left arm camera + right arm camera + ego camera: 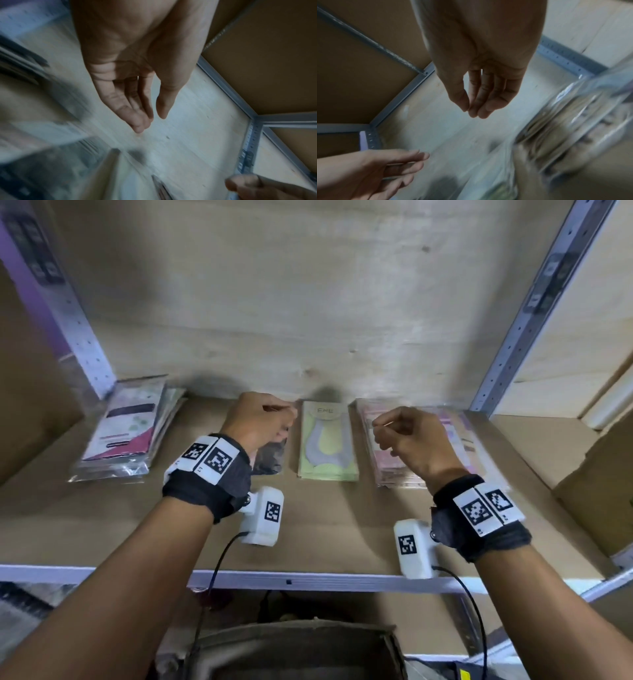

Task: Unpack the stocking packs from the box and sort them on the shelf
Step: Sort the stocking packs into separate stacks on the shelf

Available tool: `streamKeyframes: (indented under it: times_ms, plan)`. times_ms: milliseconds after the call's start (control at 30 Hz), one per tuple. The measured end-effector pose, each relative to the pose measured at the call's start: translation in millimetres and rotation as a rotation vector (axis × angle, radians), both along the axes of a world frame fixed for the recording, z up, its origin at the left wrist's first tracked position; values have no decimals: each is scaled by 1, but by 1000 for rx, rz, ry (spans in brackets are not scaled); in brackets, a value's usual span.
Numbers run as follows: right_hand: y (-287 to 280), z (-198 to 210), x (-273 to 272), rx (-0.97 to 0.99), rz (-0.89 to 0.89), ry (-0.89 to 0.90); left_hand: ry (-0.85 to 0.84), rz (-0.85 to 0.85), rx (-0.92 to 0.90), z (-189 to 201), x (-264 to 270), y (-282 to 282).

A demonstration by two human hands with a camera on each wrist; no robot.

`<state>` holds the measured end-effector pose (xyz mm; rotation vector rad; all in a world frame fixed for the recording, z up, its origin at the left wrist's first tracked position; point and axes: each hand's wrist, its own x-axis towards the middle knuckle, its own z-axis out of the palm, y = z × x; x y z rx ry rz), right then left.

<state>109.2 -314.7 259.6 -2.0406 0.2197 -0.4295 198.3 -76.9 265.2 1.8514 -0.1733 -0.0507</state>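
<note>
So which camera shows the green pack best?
The head view. There the green pack lies flat on the shelf between the two hands, sharp enough to see its lettering and the sock shape. The right wrist view catches only a blurred green edge at the bottom. In the left wrist view I cannot pick it out.

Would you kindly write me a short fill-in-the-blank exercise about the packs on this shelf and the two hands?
1. Between the dark pack and the pink stack lies a ____ pack.
2. The stack beside the purple upright lies farthest ____.
3. The left hand and right hand hold ____.

Missing words: green; left; nothing
</note>
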Motion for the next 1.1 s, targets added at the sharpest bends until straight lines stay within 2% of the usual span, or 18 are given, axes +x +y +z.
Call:
streamKeyframes:
  times_ms: [100, 233, 367, 633, 800, 933, 1100]
  plan:
    - [38, -7, 2, 66, 129, 40, -8, 76, 34, 2, 5, 55]
    - [96, -8, 17, 57, 302, 93, -7, 225, 109, 3, 14, 129]
    - [165, -6, 49, 98, 390, 142, -24, 369, 268, 4, 15, 185]
    - [291, -16, 104, 275, 421, 313, 107, 357, 415, -3, 11, 249]
    - [327, -35, 126, 209, 356, 292, 106, 286, 469, -10, 10, 259]
    - [332, -44, 134, 143, 321, 291, 51, 255, 458, -15, 12, 261]
    - [313, -44, 129, 151, 421, 372, 85, 261, 377, -20, 12, 261]
